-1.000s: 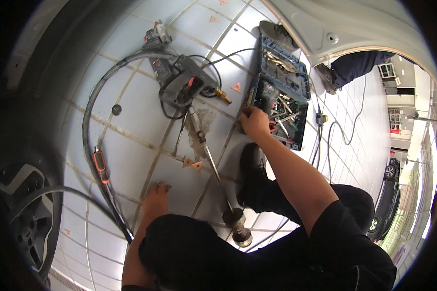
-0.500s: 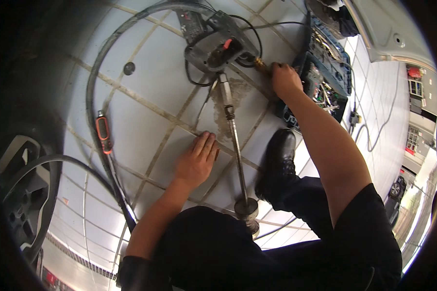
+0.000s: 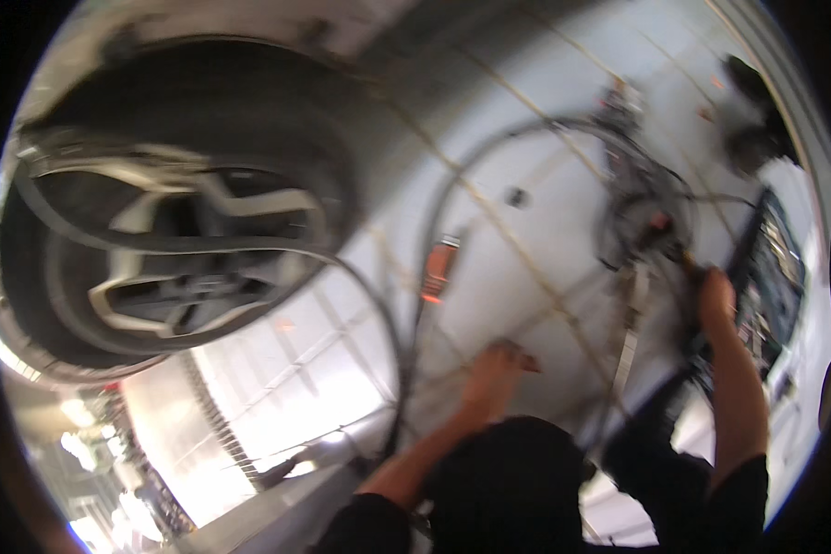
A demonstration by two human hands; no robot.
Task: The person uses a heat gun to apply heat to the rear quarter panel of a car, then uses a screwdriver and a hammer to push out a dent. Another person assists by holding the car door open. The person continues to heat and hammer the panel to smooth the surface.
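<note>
The view is smeared by motion. My left hand (image 3: 492,377) is low over the tiled floor, its fingers together, with a small reddish piece showing at their tips. To the right, my right hand (image 3: 716,297) is closed beside a brass-coloured fitting (image 3: 688,262); what lies inside its grip is hidden. That fitting adjoins a dark, gun-shaped tool (image 3: 639,217) with a red trigger, lying on the floor. A metal slide-hammer rod (image 3: 630,346) runs from the tool toward my knees. An orange-and-black screwdriver-like handle (image 3: 439,270) lies left of my left hand, by the thick cable.
A large wheel (image 3: 194,231) with a dark tyre stands at the left. A thick black cable (image 3: 439,198) loops across the floor. An opened blue toolbox (image 3: 771,268) full of tools sits right of my right hand. A small round black cap (image 3: 516,196) lies on the tiles.
My head has swung left, so the wheel now fills the left side and floor things sit farther right in view. Both hands stay near the same floor things.
</note>
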